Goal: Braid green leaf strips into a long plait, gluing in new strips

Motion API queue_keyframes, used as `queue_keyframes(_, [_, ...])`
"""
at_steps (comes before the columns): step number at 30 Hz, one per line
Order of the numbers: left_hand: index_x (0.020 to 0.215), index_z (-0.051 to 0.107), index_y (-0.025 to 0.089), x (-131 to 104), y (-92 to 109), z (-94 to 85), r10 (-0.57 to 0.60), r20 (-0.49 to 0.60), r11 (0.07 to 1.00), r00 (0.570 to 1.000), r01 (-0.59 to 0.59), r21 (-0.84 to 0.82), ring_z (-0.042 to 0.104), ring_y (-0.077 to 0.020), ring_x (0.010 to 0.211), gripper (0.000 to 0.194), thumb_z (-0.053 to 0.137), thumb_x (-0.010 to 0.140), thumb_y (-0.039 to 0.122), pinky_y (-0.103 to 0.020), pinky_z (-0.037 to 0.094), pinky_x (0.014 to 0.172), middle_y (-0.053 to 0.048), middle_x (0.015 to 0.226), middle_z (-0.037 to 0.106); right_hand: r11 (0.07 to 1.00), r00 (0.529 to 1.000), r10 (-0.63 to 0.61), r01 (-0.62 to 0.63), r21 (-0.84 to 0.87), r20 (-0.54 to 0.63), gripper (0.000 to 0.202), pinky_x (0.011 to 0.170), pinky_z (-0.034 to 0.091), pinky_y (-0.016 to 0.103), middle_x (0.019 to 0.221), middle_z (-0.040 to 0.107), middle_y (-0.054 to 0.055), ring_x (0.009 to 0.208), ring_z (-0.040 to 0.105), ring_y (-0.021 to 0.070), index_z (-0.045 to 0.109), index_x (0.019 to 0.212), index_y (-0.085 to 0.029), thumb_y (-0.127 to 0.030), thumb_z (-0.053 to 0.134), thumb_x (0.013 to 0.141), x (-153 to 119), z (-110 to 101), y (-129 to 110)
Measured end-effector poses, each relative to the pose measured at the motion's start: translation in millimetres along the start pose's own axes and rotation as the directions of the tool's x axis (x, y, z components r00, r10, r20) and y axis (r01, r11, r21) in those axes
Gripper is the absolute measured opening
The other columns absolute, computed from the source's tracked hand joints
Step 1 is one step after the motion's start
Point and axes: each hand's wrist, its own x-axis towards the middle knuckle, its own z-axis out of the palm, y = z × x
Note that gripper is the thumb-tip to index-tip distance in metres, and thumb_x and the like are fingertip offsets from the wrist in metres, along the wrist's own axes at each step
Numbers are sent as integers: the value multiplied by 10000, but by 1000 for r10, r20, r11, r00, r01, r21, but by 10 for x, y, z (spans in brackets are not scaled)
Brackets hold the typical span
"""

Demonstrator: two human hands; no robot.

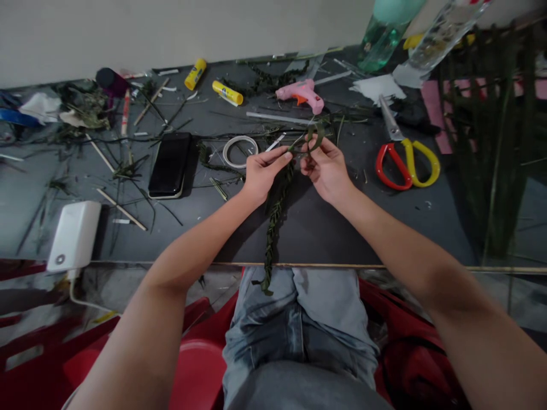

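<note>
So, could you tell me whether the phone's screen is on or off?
Off, it seems: the phone lies face up, its front all dark, with nothing lit.

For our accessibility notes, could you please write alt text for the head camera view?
Two bare hands, left and right, work a green strip above a dark table, a braided green strand hanging over its edge. Around them lie scissors, a pink glue gun, a phone and plant scraps.
</note>
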Motion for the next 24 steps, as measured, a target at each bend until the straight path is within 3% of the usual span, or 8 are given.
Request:
queue_keyframes(4, [951, 828, 261, -19, -7, 17, -21, 16, 1000, 1000, 22, -13, 772, -205, 917, 311, 896, 701, 432, -337, 630, 804, -32, 928, 820, 987, 993, -110, 114, -115, 36, 568, 521, 535, 275, 925, 717, 8, 672, 651, 137, 690, 1009, -297, -806, 683, 757, -23, 64, -28])
queue_keyframes(9, [905, 831, 268, -33, -32, 50, 3, -27, 1000, 1000, -3, -23, 773, -196, 905, 325, 924, 648, 444, -318, 634, 787, -15, 919, 824, 963, 972, -215, 194, -189, -96, 523, 454, 511, 265, 796, 695, 2, 577, 616, 129, 687, 913, -265, -758, 737, 743, -44, 108, -18])
queue_keyframes(17, [912, 831, 249, -17, -78, 45, 57, -116, 998, 992, -53, 34, 769, -196, 945, 216, 863, 740, 376, -323, 617, 861, -28, 948, 822, 980, 988, -151, 147, -135, -18, 451, 543, 610, 296, 842, 738, 11, 656, 673, 150, 733, 941, -249, -612, 839, 696, -128, 202, -99])
queue_keyframes(20, [875, 829, 234, -18, -76, 50, 77, -169, 996, 983, -69, 51, 764, -176, 868, 202, 871, 714, 349, -305, 616, 826, -22, 905, 820, 983, 990, -142, 140, -123, -11, 492, 576, 624, 300, 833, 738, 10, 665, 672, 148, 735, 947, -235, -590, 880, 640, -130, 209, -115])
queue_keyframes(24, [822, 826, 220, -46, -38, 82, 120, -203, 993, 972, -114, 39, 743, -145, 769, 226, 894, 655, 357, -263, 606, 744, -11, 833, 813, 987, 994, -110, 107, -117, -20, 503, 503, 568, 247, 760, 699, -6, 662, 661, 136, 717, 874, -221, -610, 896, 610, -121, 191, -138])
